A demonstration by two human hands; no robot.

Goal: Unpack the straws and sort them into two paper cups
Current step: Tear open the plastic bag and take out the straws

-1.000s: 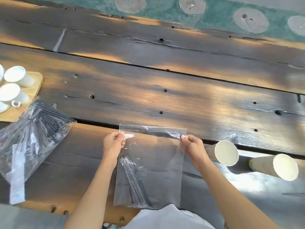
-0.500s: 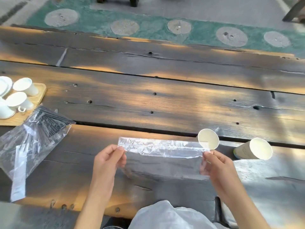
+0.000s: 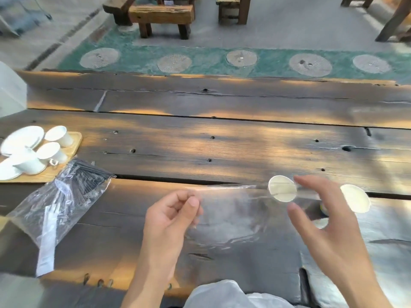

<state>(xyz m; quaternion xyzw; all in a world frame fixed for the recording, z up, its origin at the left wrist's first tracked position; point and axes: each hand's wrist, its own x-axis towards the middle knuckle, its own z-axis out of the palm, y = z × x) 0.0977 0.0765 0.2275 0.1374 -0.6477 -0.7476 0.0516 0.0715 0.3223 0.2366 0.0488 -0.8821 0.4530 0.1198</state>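
Left hand (image 3: pixel 169 215) pinching clear bag (image 3: pixel 233 210) at its corner, fingers curled; right hand (image 3: pixel 322 221) spread, off the plastic. 2 paper cups (image 3: pixel 282 188) tipped on worktop (image 3: pixel 200 152) behind. Bagged black straws (image 3: pixel 73 185) lying far left.

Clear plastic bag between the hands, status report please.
Left hand pinching clear plastic bag; right hand open, fingers spread. Bag held above dark wooden table. Two white paper cups lying tipped behind right hand.
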